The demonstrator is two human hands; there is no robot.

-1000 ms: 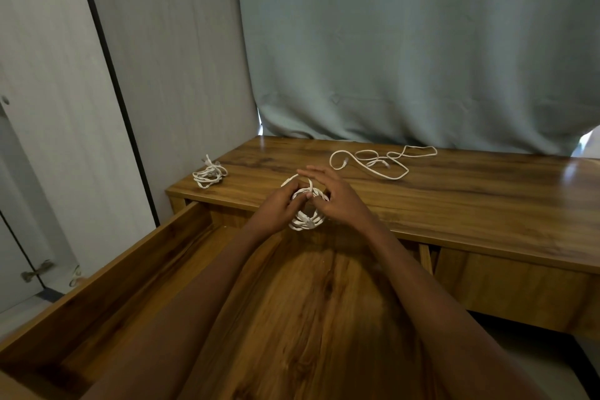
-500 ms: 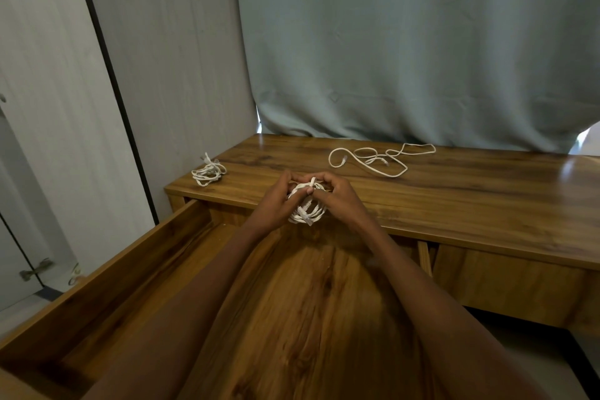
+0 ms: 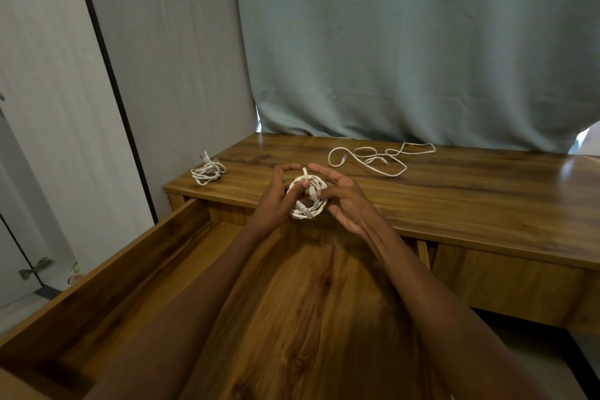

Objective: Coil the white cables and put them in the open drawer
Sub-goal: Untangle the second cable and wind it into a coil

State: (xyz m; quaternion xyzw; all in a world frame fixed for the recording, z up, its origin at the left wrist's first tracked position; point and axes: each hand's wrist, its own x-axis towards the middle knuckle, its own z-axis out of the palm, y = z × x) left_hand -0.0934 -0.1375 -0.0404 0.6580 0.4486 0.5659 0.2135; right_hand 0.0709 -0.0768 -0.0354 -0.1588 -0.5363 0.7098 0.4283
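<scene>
A coiled white cable [image 3: 307,197] is gripped between left hand [image 3: 276,201] and right hand [image 3: 345,201] above the open drawer [image 3: 107,273], a loose cable [image 3: 380,159] at 1 o'clock on the tabletop [image 3: 470,191]

A grey-green curtain [image 3: 406,42] hangs behind the wooden desk [image 3: 470,204], beside pale panelled walls [image 3: 162,58].
</scene>
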